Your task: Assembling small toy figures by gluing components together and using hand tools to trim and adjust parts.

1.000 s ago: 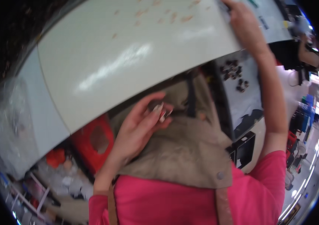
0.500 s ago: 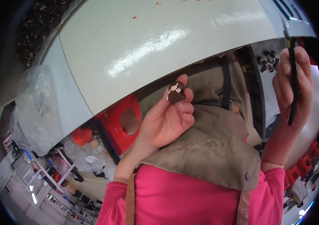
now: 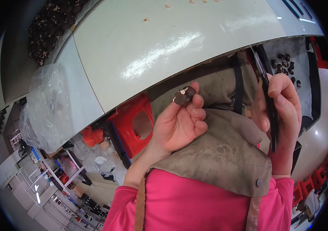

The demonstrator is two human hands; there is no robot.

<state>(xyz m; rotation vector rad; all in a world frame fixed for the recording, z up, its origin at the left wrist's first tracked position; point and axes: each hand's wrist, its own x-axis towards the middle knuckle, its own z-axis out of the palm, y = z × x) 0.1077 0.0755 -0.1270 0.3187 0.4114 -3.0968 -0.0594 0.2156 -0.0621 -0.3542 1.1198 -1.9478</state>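
My left hand (image 3: 179,129) pinches a small rounded dark-brown piece (image 3: 184,96) with cream patches between its thumb and fingers, above my lap and just below the table edge. My right hand (image 3: 281,106) is closed round a slim, long black tool (image 3: 270,109) with a thin shiny metal tip pointing up and away. Its exact kind I cannot make out. Tool and brown piece are apart, with a wide gap between the hands.
The pale glossy table (image 3: 133,42) has a few small cream scraps on it. Many dark pieces (image 3: 52,29) are heaped at the far left. A clear plastic bag (image 3: 50,107) hangs at the table's left. Several similar pieces (image 3: 283,63) lie in a tray at right. A red stool (image 3: 127,133) stands below.
My right hand has moved left and a little nearer with the black tool, toward my left hand. The brown piece has turned in my left fingers. The whole view has shifted slightly.
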